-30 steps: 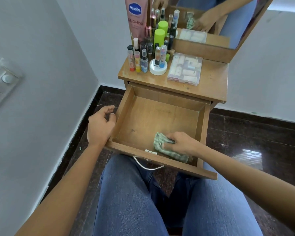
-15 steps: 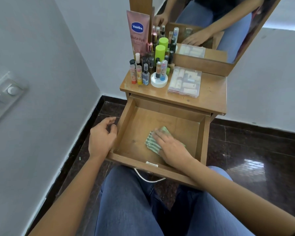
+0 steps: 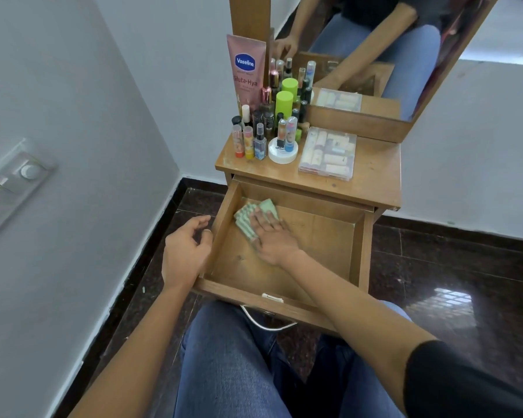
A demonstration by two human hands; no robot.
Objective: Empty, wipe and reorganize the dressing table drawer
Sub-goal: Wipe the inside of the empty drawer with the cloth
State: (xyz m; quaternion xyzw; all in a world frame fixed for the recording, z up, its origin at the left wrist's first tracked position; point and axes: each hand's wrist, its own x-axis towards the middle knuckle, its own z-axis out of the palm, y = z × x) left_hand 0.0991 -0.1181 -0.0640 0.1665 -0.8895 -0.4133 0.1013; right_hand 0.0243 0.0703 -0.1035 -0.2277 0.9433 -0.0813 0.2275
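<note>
The right hand (image 3: 272,236) lies flat, fingers straight, pressing the green cloth (image 3: 243,218) onto the floor of the emptied drawer (image 3: 357,254) in its far left corner; the left hand (image 3: 186,253) is loosely curled at the drawer's left wall, and whether it grips the wood I cannot tell. To wipe well, keep even palm pressure, push into the corners, then sweep in overlapping strokes toward the near right.

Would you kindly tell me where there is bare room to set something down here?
Tabletop: bare wood right of the clear box to the right edge, plus a front strip. Drawer: its floor right of the right hand and cloth. Crowded: the bottles at back left.
</note>
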